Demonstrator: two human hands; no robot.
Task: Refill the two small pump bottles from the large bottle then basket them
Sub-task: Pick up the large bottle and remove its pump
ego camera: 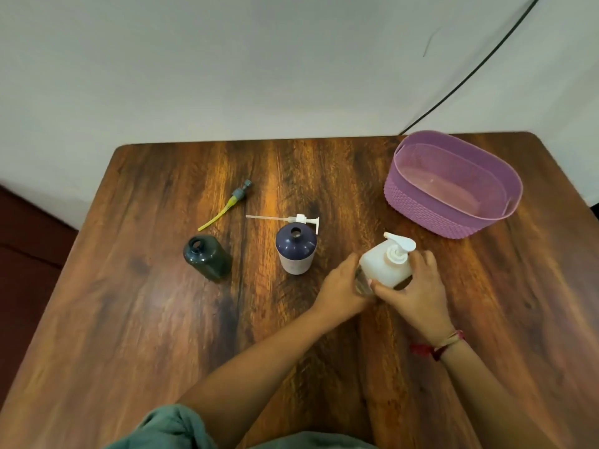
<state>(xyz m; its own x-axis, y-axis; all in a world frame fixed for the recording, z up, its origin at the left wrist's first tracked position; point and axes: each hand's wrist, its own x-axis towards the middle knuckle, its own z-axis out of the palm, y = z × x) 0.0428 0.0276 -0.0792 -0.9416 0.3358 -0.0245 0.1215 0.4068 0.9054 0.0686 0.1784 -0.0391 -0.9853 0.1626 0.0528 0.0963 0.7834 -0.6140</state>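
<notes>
Right, both your hands are on the large bottle, which stands upright on the table centre-right of the frame with its white pump head on. Your left hand curls round the bottle's left side low down. Your right hand grips the right side, thumb across the front. Just left, mid-frame, the navy-topped bottle stands uncapped, with its white pump lying flat just behind it. Further left the dark green bottle stands uncapped too. The grey pump with yellow tube lies apart, above it. The purple basket sits upper right.
</notes>
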